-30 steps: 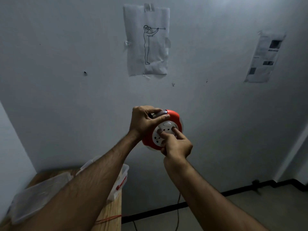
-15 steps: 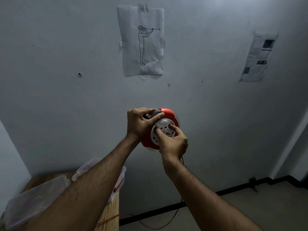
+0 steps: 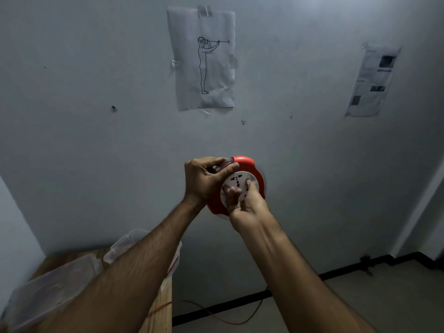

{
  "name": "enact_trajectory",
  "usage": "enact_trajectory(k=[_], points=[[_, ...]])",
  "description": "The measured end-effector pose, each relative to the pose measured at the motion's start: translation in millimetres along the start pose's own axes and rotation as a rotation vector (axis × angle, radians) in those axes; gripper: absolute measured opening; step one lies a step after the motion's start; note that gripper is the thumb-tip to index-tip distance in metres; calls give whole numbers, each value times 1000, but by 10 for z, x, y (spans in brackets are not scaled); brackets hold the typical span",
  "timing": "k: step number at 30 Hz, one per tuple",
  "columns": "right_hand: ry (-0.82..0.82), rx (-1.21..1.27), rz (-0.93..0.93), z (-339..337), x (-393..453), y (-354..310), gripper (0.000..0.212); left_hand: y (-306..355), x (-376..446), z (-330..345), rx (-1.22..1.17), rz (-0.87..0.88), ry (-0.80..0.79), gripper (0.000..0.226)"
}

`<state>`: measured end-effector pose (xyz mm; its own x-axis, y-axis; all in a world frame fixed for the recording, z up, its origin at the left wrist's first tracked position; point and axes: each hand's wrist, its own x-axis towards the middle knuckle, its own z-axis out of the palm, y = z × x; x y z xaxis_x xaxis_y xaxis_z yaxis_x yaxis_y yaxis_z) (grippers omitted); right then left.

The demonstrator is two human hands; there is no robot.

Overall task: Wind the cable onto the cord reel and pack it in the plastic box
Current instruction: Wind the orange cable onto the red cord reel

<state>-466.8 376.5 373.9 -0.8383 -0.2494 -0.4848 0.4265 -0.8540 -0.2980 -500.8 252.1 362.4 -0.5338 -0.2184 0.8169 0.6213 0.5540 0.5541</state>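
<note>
Behind the fingers, a grey wall (image 3: 96, 140) fills most of the view, with a taped sheet bearing a line drawing of a standing figure (image 3: 204, 60) high above the hands and a printed page (image 3: 372, 80) further up to the right. Below the fingers and to the left, a wooden bench (image 3: 161, 306) carries a clear plastic box (image 3: 173, 258), partly hidden by the left forearm, with what looks like a clear lid (image 3: 52, 282) lying nearer the left edge. Below and to the right, a floor (image 3: 360, 301) meets the wall along a black skirting strip (image 3: 228, 306). Between the two hands, held up in front of the wall, sits the red cord reel (image 3: 252, 169), its white socket face (image 3: 237, 181) turned toward the camera. The left hand (image 3: 204, 179) grips the reel's upper left side, its fingers (image 3: 213, 162) curled over the handle at the rim and the thumb laid across the edge of the white face. The right hand (image 3: 245, 205) comes up from below, its fingers (image 3: 231, 193) bent and pressing on the white face. Far below the fingers, a thin orange cable (image 3: 216, 317) trails loose across the floor and over the bench edge; where it meets the reel is hidden behind the arms.
</note>
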Motion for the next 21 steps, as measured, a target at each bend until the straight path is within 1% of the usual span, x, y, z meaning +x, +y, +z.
enact_trajectory(k=[2,3,4,5,6,7,8,9,10,11,12,13,14,16,18,21], points=[[-72,-116,4,-79,-110,-48,40,-13,36,-25,-22,-20,-8,31],[-96,-231,-41,-130,-166,-59,33,-17,55,-41,-34,-30,-7,32],[-104,-383,-151,-193,-203,-71,25,-24,76,-56,-42,-39,-4,32],[-113,-581,-360,-264,-210,-81,19,-32,100,-74,-50,-42,-3,33],[-141,-830,-677,-339,-188,-106,15,-40,122,-93,-57,-43,-7,34],[-199,-1100,-1047,-405,-153,-154,15,-44,135,-105,-60,-42,-20,34],[-275,-1372,-1392,-460,-102,-222,21,-39,145,-116,-59,-40,-37,34],[-346,-1639,-1644,-503,-39,-296,34,-30,147,-125,-56,-39,-54,34],[-398,-1893,-1782,-536,25,-366,48,-21,147,-131,-56,-39,-70,36],[-409,-2128,-1819,-563,72,-423,61,-17,147,-135,-60,-39,-83,38],[-377,-2321,-1799,-583,95,-461,72,-20,144,-137,-63,-37,-94,42],[-345,-2455,-1774,-593,102,-487,78,-22,138,-136,-61,-31,-101,44],[-337,-2535,-1772,-600,110,-512,79,-26,127,-130,-54,-28,-106,44],[-373,-2569,-1854,-587,125,-532,74,-30,110,-116,-38,-31,-122,37],[-399,-2524,-1984,-541,120,-519,68,-19,91,-100,-29,-30,-131,30],[-421,-2475,-2125,-499,139,-482,66,-6,80,-81,-17,-29,-128,30]])
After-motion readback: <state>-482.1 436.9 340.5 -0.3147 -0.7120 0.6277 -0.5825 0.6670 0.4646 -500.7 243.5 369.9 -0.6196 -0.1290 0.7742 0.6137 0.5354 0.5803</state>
